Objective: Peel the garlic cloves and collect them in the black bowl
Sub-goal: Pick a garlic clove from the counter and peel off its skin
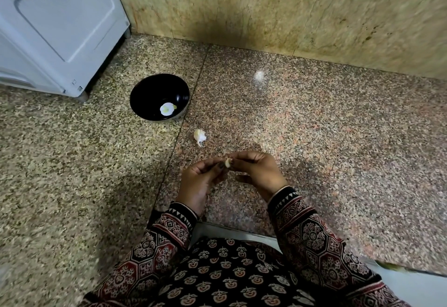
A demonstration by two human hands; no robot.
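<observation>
Sleeves frame left hand and right hand, both pinching one clove near the counter's front edge; bowl sits back-left, peel between.

Dim overhead light, countertop glare, blurred, warped edges.

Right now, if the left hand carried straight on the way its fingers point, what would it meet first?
The garlic clove, which the left hand and the right hand both pinch. The other hand's fingers lie just beyond it, as far as one view shows.
</observation>
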